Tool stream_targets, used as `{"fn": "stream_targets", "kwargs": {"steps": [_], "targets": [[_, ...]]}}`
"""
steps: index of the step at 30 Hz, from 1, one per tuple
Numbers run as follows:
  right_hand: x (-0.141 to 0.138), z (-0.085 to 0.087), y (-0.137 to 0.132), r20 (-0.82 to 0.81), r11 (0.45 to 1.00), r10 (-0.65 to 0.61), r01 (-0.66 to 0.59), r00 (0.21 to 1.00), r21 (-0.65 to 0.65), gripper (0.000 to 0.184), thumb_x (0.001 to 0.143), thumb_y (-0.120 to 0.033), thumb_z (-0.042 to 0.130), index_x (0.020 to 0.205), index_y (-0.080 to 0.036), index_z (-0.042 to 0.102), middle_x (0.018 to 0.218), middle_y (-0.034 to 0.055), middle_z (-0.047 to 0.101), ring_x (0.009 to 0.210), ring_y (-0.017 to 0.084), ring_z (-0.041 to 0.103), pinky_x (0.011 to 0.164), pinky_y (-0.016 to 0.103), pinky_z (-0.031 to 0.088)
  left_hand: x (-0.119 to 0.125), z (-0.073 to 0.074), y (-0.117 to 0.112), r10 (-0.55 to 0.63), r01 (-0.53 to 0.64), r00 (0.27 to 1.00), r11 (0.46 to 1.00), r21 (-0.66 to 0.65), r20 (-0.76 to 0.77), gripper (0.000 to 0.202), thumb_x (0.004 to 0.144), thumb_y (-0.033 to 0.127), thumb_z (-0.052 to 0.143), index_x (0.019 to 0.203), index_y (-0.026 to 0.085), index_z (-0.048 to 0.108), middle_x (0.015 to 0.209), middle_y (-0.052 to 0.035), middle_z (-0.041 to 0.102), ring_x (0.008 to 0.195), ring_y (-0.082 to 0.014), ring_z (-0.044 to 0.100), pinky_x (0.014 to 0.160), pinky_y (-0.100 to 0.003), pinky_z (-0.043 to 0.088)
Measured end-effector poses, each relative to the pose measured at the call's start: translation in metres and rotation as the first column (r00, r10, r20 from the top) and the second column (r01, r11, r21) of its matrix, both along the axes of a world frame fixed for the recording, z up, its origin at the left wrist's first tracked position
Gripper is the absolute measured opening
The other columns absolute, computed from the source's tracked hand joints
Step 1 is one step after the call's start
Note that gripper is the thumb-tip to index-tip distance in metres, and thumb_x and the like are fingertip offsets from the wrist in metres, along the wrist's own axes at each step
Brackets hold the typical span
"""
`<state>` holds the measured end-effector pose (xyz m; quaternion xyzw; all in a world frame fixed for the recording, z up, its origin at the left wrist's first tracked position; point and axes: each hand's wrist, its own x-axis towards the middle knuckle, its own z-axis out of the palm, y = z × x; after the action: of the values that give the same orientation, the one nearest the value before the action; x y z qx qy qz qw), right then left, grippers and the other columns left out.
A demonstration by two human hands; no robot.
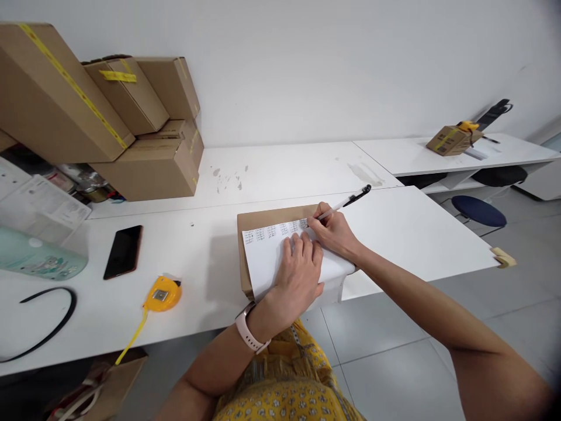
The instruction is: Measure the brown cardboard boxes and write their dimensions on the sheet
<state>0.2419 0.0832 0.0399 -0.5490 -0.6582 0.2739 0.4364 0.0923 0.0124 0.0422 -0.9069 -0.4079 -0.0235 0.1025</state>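
Note:
A white sheet of paper [267, 266] lies on top of a cardboard box [245, 221] at the front of the white table. Several short columns of handwriting run along the paper's upper edge. My right hand [333, 229] is closed around a pen [346, 202] with a clear barrel and black end; its tip is at the rightmost column, hidden by my fingers. My left hand [298, 272] rests flat on the paper, fingers stretched out, just left of and below the right hand.
To the left lie a yellow tape measure [163, 293] with its tape partly out, a phone [123, 251], a black curved band [70, 313] and a mint bottle [41, 254]. Cardboard boxes [151, 166] are stacked behind. A blue stool [478, 210] stands at right.

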Motion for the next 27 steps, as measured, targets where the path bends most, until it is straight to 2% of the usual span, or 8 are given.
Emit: {"fn": "stream_targets", "kwargs": {"steps": [27], "targets": [[0.0,-0.0004,-0.0004,0.086,0.999,0.018,-0.02,0.996,0.027,0.02,0.083,-0.029,0.056,0.07,-0.024,0.042,0.062,-0.0046,0.042,0.057,0.012,0.038,0.055,0.03,0.032,0.0003,0.0031,-0.0005,0.013,-0.013,1.0,1.0,0.005,-0.008,0.083,0.087,0.053,0.067,0.147,0.0,0.043,0.15,-0.0293,0.048,0.135,-0.0419,0.047,0.112,-0.052,0.035]]}}
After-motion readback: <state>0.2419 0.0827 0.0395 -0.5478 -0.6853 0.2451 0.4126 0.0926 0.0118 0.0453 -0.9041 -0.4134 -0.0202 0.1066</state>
